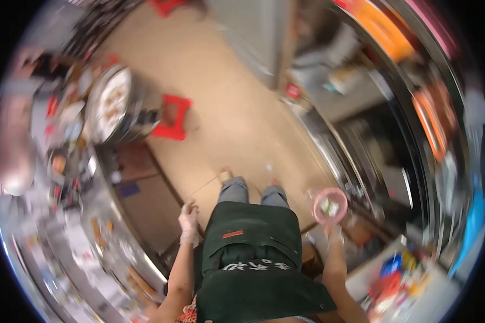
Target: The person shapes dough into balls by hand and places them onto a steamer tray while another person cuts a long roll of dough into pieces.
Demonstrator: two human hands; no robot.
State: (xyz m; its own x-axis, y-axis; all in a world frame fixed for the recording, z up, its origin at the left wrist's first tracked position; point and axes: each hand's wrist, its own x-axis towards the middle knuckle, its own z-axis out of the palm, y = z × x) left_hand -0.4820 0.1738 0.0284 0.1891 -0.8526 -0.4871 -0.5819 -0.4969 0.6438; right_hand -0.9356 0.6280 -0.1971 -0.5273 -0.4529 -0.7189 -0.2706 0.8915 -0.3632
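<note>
My right hand (331,231), at the lower right, is closed on the near side of a pink round container (338,216). White and green items (329,206) lie inside it; blur hides what they are. On the other side of my body, my left hand (188,216) wears a clear glove and has its fingers curled. A thin stick-like line (206,186) runs from its fingertips toward my feet. My dark green apron (250,253) hangs between the two arms.
A red stool (182,117) stands on the tan floor (226,102) beside a large metal pot (141,97) with pale contents. Metal counters (116,215) with trays and food line the left. Shelves and dark-fronted equipment (385,156) run along the right, with colourful packets (388,285) at lower right.
</note>
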